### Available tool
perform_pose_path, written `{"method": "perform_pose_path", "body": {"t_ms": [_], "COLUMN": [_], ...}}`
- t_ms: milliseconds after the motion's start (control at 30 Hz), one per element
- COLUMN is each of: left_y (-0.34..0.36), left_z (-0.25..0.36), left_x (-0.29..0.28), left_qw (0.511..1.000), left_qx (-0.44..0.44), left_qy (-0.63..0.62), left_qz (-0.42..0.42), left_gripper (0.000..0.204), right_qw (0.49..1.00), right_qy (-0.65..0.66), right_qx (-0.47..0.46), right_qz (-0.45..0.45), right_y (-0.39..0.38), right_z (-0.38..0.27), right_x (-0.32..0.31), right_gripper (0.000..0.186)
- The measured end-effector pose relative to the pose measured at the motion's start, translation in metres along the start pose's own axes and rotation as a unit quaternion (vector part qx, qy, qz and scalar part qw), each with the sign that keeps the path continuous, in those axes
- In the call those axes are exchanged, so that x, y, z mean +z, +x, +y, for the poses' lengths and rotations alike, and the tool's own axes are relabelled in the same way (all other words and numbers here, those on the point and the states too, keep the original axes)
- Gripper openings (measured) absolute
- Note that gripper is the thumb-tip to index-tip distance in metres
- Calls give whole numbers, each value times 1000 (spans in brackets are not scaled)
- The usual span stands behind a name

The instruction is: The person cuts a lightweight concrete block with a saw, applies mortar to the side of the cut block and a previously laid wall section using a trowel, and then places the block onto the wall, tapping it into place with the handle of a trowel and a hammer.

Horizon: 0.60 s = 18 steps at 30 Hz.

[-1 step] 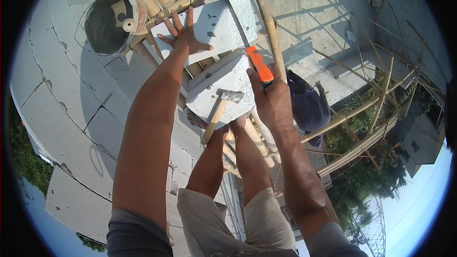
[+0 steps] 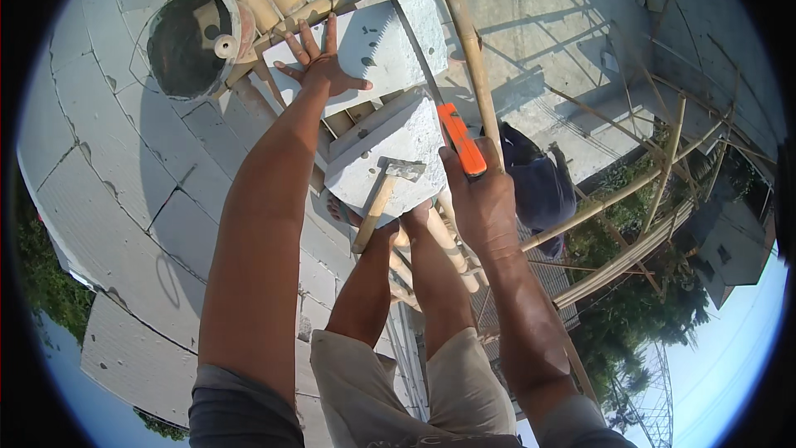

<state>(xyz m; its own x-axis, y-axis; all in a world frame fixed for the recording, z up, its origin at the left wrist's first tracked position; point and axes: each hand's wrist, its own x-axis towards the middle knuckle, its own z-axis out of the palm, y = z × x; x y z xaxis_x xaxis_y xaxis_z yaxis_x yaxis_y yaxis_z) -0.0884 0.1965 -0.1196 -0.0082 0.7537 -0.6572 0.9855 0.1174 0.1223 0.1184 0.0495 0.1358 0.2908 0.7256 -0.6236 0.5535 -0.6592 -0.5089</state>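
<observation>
My left hand (image 2: 322, 70) lies spread, fingers stretched, on the upper white lightweight block (image 2: 348, 41). My right hand (image 2: 481, 199) is wrapped round the orange handle of a handsaw (image 2: 462, 139). Its long toothed blade runs away from me across the right part of that block; how deep it sits I cannot tell. Nearer to me is a second white block (image 2: 381, 137) with a rough right end. On top of it rests a hatchet-like hammer (image 2: 383, 199) with a wooden handle pointing toward my legs.
A dark mortar bucket (image 2: 191, 46) with a round object at its rim stands at the far left. Bamboo poles (image 2: 468, 50) lie beside and beneath the blocks. A block wall (image 2: 124, 158) runs along my left. Bamboo scaffolding (image 2: 630, 191) and a drop are on the right.
The saw and my right hand have moved back toward me and slightly right, drawing the blade along the upper block. My left hand stays where it was.
</observation>
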Motion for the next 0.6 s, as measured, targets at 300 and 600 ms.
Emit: {"method": "perform_pose_path", "body": {"t_ms": [300,600], "left_y": [-6,-7], "left_z": [37,7], "left_x": [-10,-8], "left_qw": [998,1000], "left_qx": [8,-4], "left_qy": [-19,-13], "left_qz": [-52,-11], "left_gripper": [161,164], "right_qw": [998,999], "right_qy": [-46,26], "right_qx": [15,20], "right_qz": [34,23], "right_y": [73,-68], "right_z": [-25,3], "right_x": [7,-20], "right_gripper": [39,35]}}
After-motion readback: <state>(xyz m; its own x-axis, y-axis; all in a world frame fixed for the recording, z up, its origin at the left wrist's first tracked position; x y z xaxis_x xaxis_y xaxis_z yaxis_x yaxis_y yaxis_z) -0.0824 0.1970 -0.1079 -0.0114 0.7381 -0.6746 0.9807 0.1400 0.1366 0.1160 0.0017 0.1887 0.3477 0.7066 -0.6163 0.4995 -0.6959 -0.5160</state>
